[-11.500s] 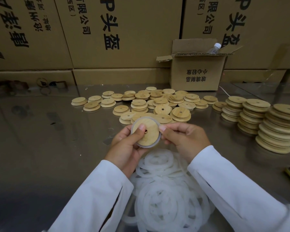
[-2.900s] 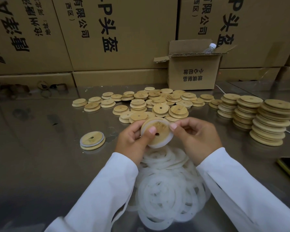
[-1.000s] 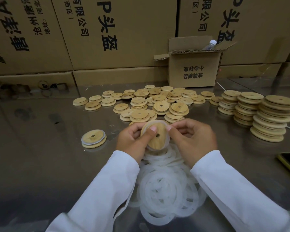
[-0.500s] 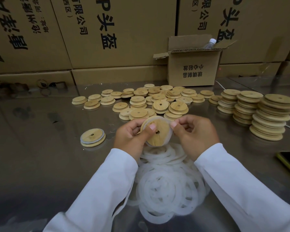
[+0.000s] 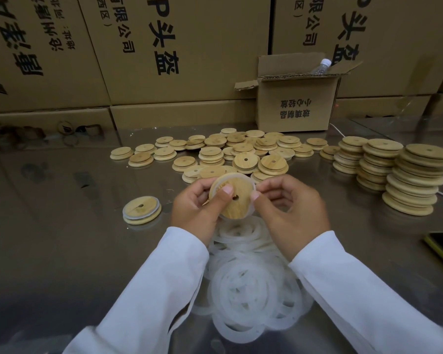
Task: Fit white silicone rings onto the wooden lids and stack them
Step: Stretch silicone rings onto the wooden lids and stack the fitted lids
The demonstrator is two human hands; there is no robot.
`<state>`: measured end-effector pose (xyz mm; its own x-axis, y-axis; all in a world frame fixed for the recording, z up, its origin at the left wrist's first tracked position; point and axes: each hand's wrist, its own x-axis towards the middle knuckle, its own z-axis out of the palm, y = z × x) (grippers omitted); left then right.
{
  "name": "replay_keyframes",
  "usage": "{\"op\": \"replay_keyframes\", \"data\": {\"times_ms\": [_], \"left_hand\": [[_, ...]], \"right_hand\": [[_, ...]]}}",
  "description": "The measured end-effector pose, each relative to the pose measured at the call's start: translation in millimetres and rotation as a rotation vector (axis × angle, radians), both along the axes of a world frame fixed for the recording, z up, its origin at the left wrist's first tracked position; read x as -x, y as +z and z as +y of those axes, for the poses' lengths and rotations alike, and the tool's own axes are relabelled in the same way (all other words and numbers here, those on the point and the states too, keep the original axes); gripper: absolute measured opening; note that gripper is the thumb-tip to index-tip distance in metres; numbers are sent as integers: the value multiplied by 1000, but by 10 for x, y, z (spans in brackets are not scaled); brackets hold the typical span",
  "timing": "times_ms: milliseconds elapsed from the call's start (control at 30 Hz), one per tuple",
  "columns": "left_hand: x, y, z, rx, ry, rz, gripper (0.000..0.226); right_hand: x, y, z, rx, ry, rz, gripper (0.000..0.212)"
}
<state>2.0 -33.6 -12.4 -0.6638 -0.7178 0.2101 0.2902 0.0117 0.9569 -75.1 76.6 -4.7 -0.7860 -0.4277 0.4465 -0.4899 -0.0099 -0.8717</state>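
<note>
**On the table, one lid ringed, a second in hand**

On the steel table, to the left, one finished lid is laid flat with its silicone band fitted; no stack of ringed lids is started on it yet. Far more is left: many loose lids are scattered behind the hands, and tall lid stacks at the right are seemingly unringed, though the rims are too small to tell. A ring pile is heaped just below the wrists.

The held lid is raised between both hands, tilted toward the camera, above the far end of the ring pile. It is gripped by the left hand, thumb pressed across its face. A white ring round its rim is pinched at the right edge by the right hand. The ring is judged partly seated, not yet pressed home
</note>
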Motion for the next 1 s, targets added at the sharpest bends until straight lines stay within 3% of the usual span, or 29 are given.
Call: {"op": "replay_keyframes", "data": {"times_ms": [167, 467, 767, 1000], "left_hand": [[2, -16, 9, -42, -75, -1, 43], [2, -45, 30, 184, -94, -100, 15], [-26, 34, 17, 316, -79, -84, 13], [-49, 66, -4, 334, -57, -41, 13]], "right_hand": [[29, -5, 5, -8, -101, 38, 14], [7, 28, 32, -103, -15, 175, 15], [120, 124, 74, -124, 8, 55, 21], [106, 152, 59, -105, 49, 75, 21]]}}
